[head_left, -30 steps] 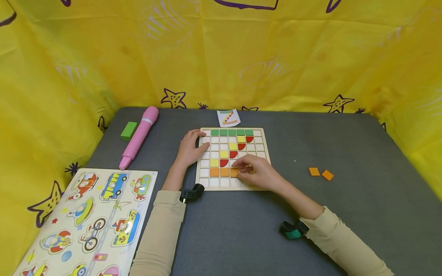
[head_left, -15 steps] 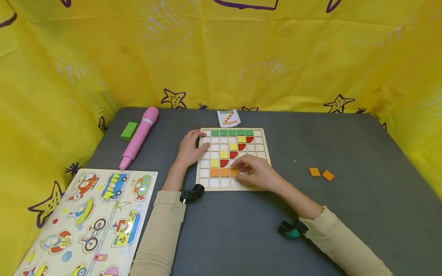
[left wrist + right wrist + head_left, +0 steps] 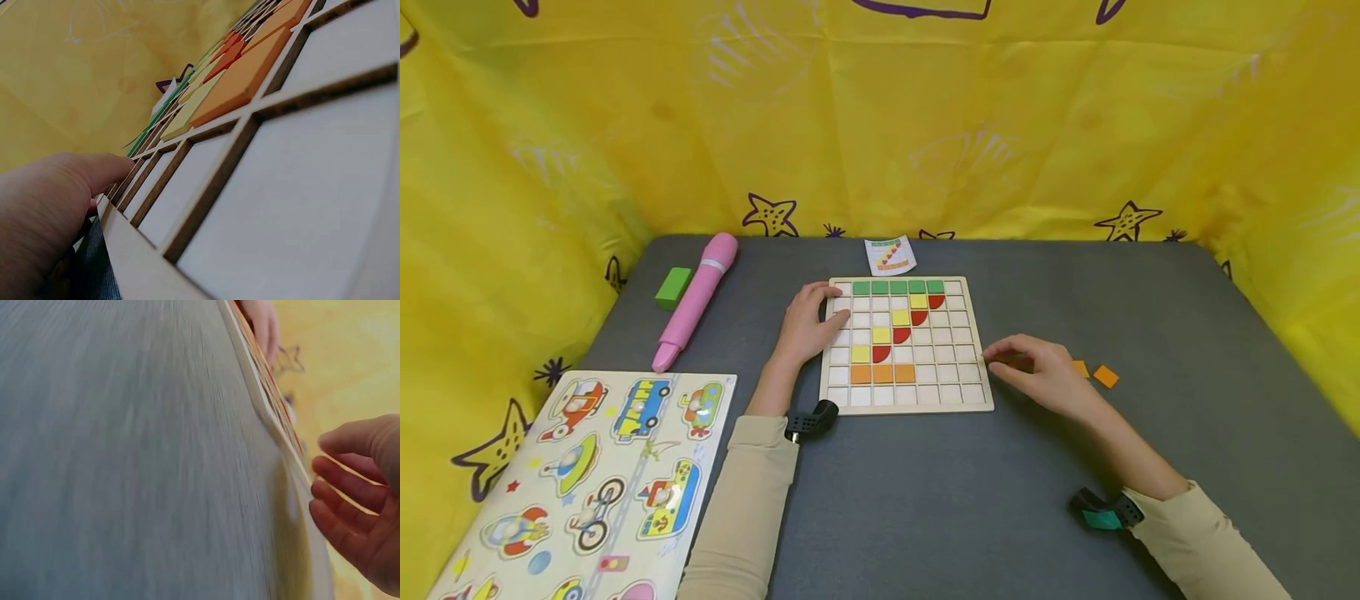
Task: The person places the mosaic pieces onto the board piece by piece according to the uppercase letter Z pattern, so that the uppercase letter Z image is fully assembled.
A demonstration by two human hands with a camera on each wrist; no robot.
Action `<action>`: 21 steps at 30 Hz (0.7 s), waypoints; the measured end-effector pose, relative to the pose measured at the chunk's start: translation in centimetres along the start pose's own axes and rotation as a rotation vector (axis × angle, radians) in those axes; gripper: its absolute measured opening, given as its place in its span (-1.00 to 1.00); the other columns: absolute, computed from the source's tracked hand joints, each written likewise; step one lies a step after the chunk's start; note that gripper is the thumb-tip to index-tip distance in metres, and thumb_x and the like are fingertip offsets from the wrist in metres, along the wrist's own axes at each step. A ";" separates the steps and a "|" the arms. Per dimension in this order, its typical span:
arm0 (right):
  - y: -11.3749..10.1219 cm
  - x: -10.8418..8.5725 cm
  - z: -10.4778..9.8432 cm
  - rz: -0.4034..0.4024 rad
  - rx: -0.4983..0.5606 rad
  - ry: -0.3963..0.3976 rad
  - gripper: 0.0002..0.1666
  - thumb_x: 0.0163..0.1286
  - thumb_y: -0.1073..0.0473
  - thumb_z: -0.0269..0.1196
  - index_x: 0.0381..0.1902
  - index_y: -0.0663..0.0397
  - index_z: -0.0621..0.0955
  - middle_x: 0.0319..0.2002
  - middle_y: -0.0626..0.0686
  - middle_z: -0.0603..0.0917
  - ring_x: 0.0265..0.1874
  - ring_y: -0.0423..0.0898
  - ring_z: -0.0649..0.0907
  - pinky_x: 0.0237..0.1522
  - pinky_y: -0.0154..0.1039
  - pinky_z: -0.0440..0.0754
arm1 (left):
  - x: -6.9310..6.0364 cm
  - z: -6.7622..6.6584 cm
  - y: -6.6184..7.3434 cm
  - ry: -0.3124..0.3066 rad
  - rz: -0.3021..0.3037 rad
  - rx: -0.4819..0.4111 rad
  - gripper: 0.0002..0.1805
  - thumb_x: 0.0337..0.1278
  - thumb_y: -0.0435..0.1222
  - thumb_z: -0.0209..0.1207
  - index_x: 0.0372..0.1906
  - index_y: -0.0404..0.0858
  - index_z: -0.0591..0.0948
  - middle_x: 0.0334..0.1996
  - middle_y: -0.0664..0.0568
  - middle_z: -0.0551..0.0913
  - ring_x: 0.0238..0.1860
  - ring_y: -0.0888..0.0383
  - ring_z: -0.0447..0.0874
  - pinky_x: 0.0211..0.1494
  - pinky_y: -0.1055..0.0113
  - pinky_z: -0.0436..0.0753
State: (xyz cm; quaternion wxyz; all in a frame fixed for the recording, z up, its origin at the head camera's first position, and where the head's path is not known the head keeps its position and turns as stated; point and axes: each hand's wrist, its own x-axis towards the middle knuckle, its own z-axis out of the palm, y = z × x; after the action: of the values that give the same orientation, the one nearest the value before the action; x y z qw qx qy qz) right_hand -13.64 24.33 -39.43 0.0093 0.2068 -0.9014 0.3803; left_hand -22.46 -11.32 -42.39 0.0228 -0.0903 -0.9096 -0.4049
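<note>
A wooden grid board (image 3: pixel 955 400) lies on the table. It bears a row of green square tiles (image 3: pixel 880 287), a diagonal of yellow tiles (image 3: pixel 881 335) and red quarter-round tiles (image 3: pixel 901 335), and a row of orange square tiles (image 3: pixel 883 373). My left hand (image 3: pixel 807 327) rests at the board's upper left edge; in the left wrist view the thumb (image 3: pixel 106 172) lies over the rim. Right of the board, my right hand (image 3: pixel 1041 371) hovers with loosely bent fingers and nothing between them. Two loose orange tiles (image 3: pixel 1106 377) lie beyond it, one partly hidden by the hand.
Behind the board lies a small printed pattern card (image 3: pixel 891 256). Left are a pink microphone-shaped toy (image 3: pixel 694 304), a green block (image 3: pixel 674 287) and a vehicle picture puzzle (image 3: pixel 647 450). Yellow patterned cloth (image 3: pixel 880 125) stands around the grey table (image 3: pixel 940 500).
My right hand has left the orange row and moved right, off the board, toward the loose orange tiles. The left hand stays at the board's edge. The head view has shifted slightly.
</note>
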 end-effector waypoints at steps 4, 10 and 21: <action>1.5 -1.7 -1.9 0.042 -0.081 0.017 -0.78 0.32 0.25 0.33 -0.07 0.04 0.69 -0.12 -0.02 0.70 -0.17 -0.06 0.69 -0.13 -0.18 0.66 | 0.0 0.0 0.0 0.001 -0.001 0.005 -0.55 0.31 -0.17 0.17 0.21 -0.30 0.52 0.36 -0.20 0.30 0.40 -0.14 0.18 0.45 -0.09 0.06; 2.8 -3.6 -4.8 0.069 -0.238 0.041 -0.71 0.26 0.30 0.36 -0.04 0.08 0.68 -0.09 0.11 0.68 -0.18 0.06 0.67 -0.18 -0.13 0.63 | 0.0 0.0 -0.1 0.003 0.004 0.000 -0.55 0.33 -0.16 0.16 0.21 -0.30 0.52 0.36 -0.20 0.30 0.40 -0.15 0.18 0.44 -0.10 0.06; 3.6 -4.0 -5.6 0.017 -0.287 0.041 -0.67 0.13 0.38 0.41 -0.10 0.21 0.68 -0.20 0.15 0.69 -0.28 0.06 0.66 -0.26 -0.17 0.61 | 0.0 0.0 0.0 0.007 0.000 0.001 -0.56 0.30 -0.18 0.18 0.19 -0.31 0.52 0.35 -0.21 0.31 0.39 -0.14 0.19 0.45 -0.09 0.06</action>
State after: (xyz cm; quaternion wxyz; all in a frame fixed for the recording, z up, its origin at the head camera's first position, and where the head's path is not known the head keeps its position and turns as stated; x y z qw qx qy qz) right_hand -12.13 31.92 -38.58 0.0538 0.1877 -0.9479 0.2517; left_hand -22.45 -11.29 -42.41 0.0259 -0.0891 -0.9097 -0.4048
